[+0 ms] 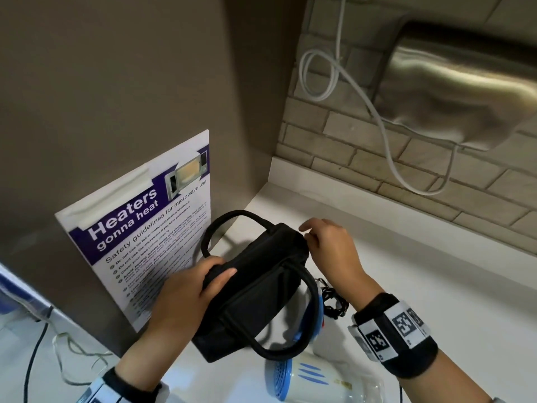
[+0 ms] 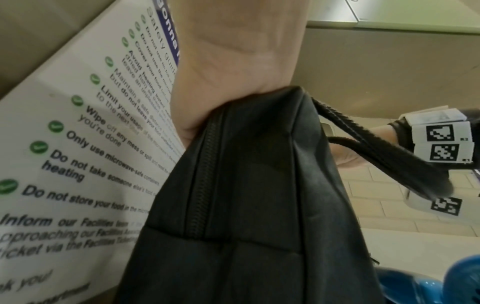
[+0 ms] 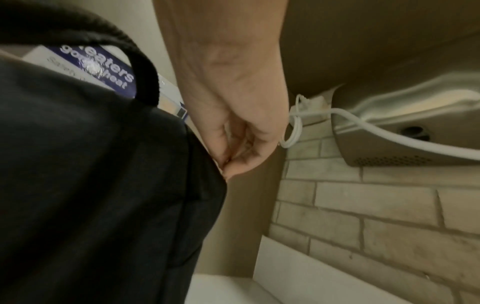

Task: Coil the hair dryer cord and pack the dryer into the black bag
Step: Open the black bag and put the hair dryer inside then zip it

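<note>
Nearest the person, on the white countertop (image 1: 406, 257), lay the white plastic hair dryer with its blue grille (image 1: 316, 379), on its side and outside the bag; its black coiled cord (image 1: 334, 301) was bunched just beyond it, beside the right wrist. Just past the dryer stood the black fabric bag with two looped handles (image 1: 255, 289), its top zipper (image 2: 205, 164) looking closed along the stretch seen from the left wrist. The left hand (image 1: 186, 292) gripped the near end of the bag's top, thumb curled over the edge. The right hand (image 1: 331, 242) pinched something small at the far end of the top; the wrist view showed its fingertips (image 3: 231, 164) pressed together against the fabric. To the left, a white and purple microwave safety poster (image 1: 145, 228) leaned on the brown wall. Farther back, a brushed-steel hand dryer (image 1: 459, 82) hung on the pale brick tiles, a white cable (image 1: 386, 141) looping beneath it.
</note>
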Motion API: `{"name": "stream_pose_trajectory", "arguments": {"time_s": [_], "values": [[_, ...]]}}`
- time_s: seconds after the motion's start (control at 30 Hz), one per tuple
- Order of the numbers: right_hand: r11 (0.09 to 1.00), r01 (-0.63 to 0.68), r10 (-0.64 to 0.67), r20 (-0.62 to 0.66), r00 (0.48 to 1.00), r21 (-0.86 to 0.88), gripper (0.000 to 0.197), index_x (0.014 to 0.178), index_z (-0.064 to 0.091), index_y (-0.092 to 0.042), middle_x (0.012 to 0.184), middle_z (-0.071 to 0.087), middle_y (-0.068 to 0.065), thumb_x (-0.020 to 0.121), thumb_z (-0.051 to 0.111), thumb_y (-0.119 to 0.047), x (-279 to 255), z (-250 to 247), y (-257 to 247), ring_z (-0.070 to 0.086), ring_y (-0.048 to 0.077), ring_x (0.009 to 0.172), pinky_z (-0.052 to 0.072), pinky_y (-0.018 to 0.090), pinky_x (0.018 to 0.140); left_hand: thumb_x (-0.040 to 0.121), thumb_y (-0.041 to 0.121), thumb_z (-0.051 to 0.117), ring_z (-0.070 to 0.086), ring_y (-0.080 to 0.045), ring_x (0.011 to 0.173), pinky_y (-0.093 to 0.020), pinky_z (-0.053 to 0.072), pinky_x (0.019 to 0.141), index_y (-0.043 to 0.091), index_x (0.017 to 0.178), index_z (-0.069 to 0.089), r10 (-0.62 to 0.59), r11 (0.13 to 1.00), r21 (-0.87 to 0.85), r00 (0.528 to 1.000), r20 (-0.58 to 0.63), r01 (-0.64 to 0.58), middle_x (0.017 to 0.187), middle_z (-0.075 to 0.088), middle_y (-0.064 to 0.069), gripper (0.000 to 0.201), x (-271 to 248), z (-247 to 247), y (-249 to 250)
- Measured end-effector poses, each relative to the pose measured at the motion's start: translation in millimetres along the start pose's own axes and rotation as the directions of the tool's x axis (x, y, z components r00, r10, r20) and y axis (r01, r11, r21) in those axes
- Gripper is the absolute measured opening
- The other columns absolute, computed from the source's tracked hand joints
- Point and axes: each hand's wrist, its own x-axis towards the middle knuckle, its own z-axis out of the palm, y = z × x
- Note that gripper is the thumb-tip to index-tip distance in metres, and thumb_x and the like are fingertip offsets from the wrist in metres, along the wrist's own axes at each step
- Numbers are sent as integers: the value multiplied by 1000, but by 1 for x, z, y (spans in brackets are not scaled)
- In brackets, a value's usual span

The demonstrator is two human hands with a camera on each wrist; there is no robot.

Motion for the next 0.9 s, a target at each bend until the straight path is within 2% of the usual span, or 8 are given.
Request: {"name": "stream_pose_trajectory", "arguments": {"time_s": [0.07, 0.13, 0.23, 0.37, 0.5, 0.63, 0.8, 0.9], "values": [[994, 90, -86, -67, 994, 62, 26, 100, 69, -20, 84, 62, 0, 86, 54, -3, -1, -10, -9, 58, 16, 70, 44, 25, 64, 88, 51, 45, 61, -1, 68, -12, 39, 62, 27, 100, 64, 8, 1000, -4, 1000, -3, -8, 72, 67, 14, 33, -1, 0, 1], [972, 154, -155, -6, 988, 178, 22, 97, 68, -25, 77, 60, -10, 86, 62, -7, 2, -21, -11, 54, 2, 64, 42, 16, 64, 87, 52, 40, 62, -1, 67, -13, 41, 62, 26, 100, 63, 15, 1000, -13, 1000, -7, -15, 70, 66, 15, 37, -1, -3, -1], [906, 48, -110, 124, 986, 420, 24, 91, 66, -33, 69, 65, -9, 84, 67, -11, 7, -33, -8, 63, 11, 65, 50, 26, 69, 87, 50, 42, 63, 0, 72, -15, 44, 65, 24, 104, 62, -4, 998, -58, 999, -47, 1, 79, 69, 11, 37, 2, -9, -2], [968, 155, -178, 103, 979, 198, 27, 95, 67, -30, 76, 63, -10, 83, 63, -7, -2, -28, -17, 55, 4, 63, 46, 21, 68, 92, 41, 45, 59, 5, 75, -6, 37, 63, 30, 116, 55, 0, 995, -98, 999, -45, -4, 87, 65, 14, 28, 1, -3, 14], [863, 44, -134, 145, 980, 503, 26, 95, 67, -28, 71, 64, -5, 82, 64, -6, -2, -35, -24, 56, 6, 63, 47, 22, 67, 94, 33, 45, 58, 9, 72, -4, 41, 59, 35, 117, 46, -25, 978, -207, 997, -76, 9, 85, 60, 20, 23, 1, -1, 23], [945, 116, -138, 54, 989, 305, 28, 99, 64, -27, 82, 64, -6, 82, 61, -6, -12, -26, -32, 54, 2, 65, 40, 19, 65, 97, 19, 45, 61, 6, 70, -5, 41, 56, 32, 117, 47, -3, 944, -330, 999, -53, -14, 70, 60, 8, 24, -2, -3, 39], [825, 212, -223, -43, 974, 524, 28, 99, 65, -23, 79, 63, -6, 83, 62, -1, -29, -35, -53, 60, 10, 74, 47, 17, 69, 98, 18, 44, 56, 13, 83, 0, 38, 67, 23, 123, 51, -36, 899, -439, 997, -75, 0, 91, 57, 15, 27, 3, -5, 38], [823, 271, -290, -42, 956, 500, 29, 102, 64, -22, 85, 63, -1, 83, 62, 0, -31, -44, -55, 61, 10, 77, 48, 18, 72, 97, 14, 46, 57, 15, 77, 1, 40, 66, 23, 121, 53, -30, 861, -508, 998, -60, -4, 81, 60, 21, 27, 4, -14, 46]]}}
